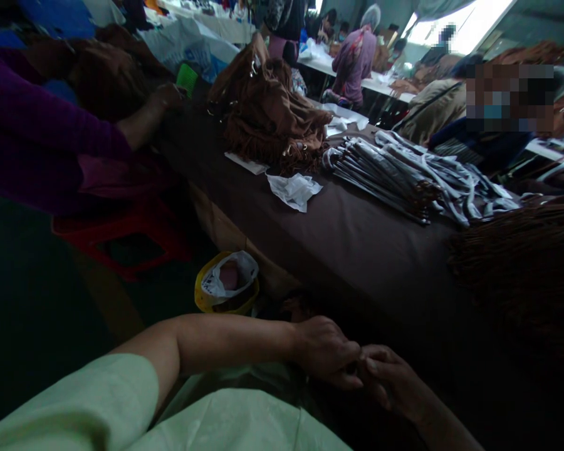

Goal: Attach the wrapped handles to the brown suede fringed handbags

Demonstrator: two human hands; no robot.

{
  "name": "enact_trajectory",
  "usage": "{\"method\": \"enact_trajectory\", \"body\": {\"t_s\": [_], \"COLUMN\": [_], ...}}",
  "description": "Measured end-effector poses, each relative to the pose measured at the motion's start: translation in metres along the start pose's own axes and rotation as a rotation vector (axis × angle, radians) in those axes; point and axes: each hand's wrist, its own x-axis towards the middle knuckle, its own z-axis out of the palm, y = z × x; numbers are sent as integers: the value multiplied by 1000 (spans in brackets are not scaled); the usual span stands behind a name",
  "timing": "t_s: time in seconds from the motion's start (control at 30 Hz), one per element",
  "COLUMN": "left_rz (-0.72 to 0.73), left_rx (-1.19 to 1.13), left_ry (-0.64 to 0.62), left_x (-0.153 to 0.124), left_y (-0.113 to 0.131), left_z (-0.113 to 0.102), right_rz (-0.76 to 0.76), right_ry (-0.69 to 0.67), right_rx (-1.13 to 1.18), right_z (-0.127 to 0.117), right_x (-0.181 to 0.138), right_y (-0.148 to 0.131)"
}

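Observation:
In the lower middle of the head view, my left hand (326,352) reaches in from the left with its fingers curled in. My right hand (395,379) comes from the lower right, thumb and fingertips pressed together. The fingertips of both hands meet above my lap, close to the table's near edge. What they pinch, if anything, is too dark and small to make out. Dark brown cloth (357,250) covers the table just beyond my hands. A crumpled piece of white paper (295,190) lies farther back on it.
Brown fringed bags (272,106) are heaped at the back. Dark straps with white wrapping (395,175) lie to the right, near a dark brown fringed pile (526,263). A yellow bucket (202,294) and red stool (122,232) stand left, beside a purple-sleeved co-worker (51,119).

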Motion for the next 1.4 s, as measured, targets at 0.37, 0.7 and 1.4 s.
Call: {"method": "enact_trajectory", "body": {"t_s": [0.37, 0.7, 1.4], "left_rz": [-174, -40, -533], "left_rx": [36, 47, -345], "left_ry": [-147, -24, 191], "left_x": [5, -5, 12], "left_y": [12, 0, 8], "left_z": [7, 9, -29], "right_rz": [-116, 23, -81], "right_ry": [303, 54, 609], "right_rx": [-1137, -150, -90], "right_z": [40, 19, 41], "right_x": [-13, -1, -20], "right_y": [-33, -19, -43]}}
